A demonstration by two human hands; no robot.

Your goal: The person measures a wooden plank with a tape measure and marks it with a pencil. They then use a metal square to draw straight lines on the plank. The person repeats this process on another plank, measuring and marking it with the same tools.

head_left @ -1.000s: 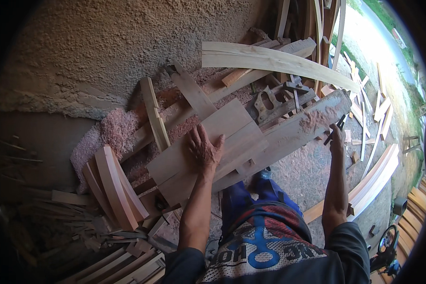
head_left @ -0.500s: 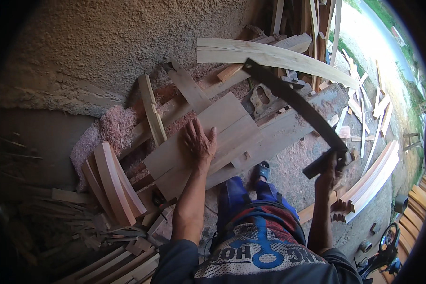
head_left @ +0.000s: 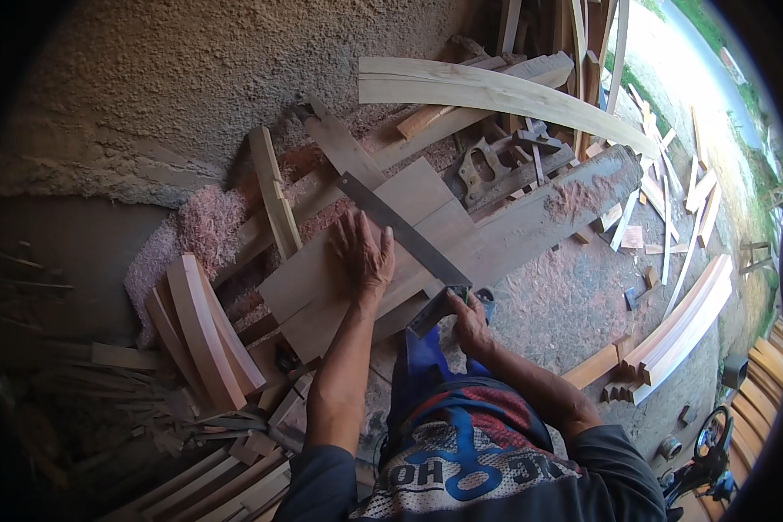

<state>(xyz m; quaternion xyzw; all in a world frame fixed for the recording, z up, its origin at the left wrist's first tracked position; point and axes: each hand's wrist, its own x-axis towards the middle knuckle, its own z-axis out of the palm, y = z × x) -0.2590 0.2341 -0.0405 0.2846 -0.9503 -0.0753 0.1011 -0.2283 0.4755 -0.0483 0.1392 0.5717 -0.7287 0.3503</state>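
Note:
Flat wooden boards (head_left: pixel 322 296) lie side by side, slanting across the workbench. My left hand (head_left: pixel 365 257) rests on them with the fingers stretched out. In my right hand (head_left: pixel 470 322) is a large try square (head_left: pixel 413 242), gripped near the corner where its dark stock meets the long blade. The blade reaches up and left over the boards, its far end just beyond my left fingertips. Whether it lies flat on the wood or hangs slightly above, I cannot tell.
Beyond the boards lie a wooden-handled saw (head_left: pixel 481 171), a hand plane (head_left: pixel 538 139) and a long curved plank (head_left: pixel 487 87). Pink shavings (head_left: pixel 209 222) are heaped by the wall. Curved wood pieces (head_left: pixel 207 335) stand at left; more (head_left: pixel 674 331) lie on the right floor.
My right hand has swung the try square left, from beside the bench to over the boards. My left hand has stayed on the wood.

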